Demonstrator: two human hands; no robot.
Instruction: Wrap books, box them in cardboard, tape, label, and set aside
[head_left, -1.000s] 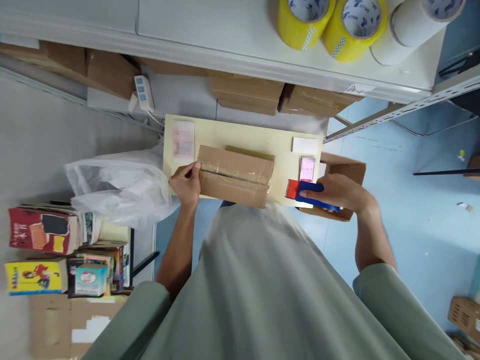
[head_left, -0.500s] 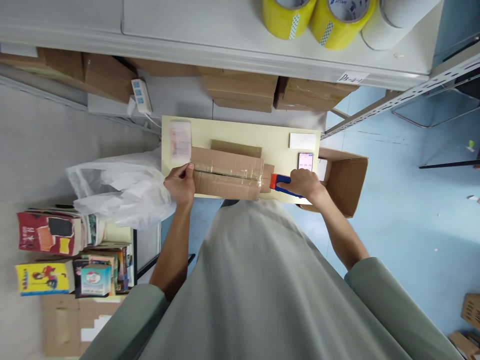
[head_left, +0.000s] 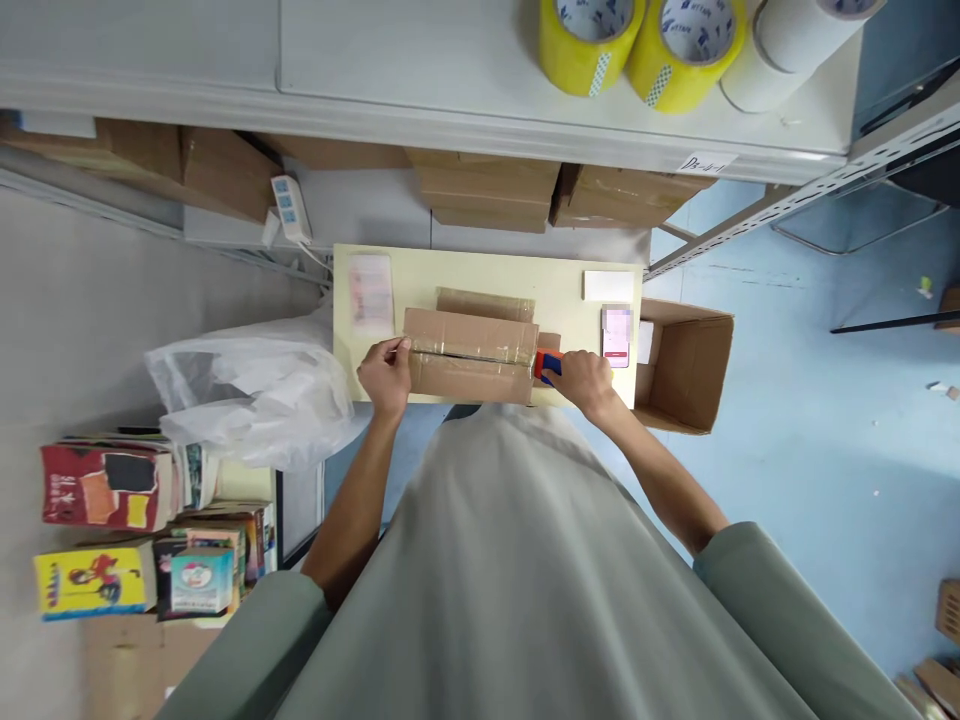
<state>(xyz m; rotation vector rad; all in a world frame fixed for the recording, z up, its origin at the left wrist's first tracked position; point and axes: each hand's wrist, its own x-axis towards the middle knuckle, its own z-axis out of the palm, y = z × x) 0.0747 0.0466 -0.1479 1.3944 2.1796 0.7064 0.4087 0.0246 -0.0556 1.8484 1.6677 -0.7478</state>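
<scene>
Left hand (head_left: 385, 378) pinched 1 end of the box (head_left: 472, 380), apparently for steadiness; right hand (head_left: 586, 380), closed around the tape dispenser (head_left: 550, 367), held it at the opposite end.

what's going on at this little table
A person's left hand pinches the left end of a brown cardboard box lying on a pale yellow tabletop. The right hand holds a red and blue handheld tool at the box's right end. A lit phone and an open, empty-looking carton are off to the right.
</scene>
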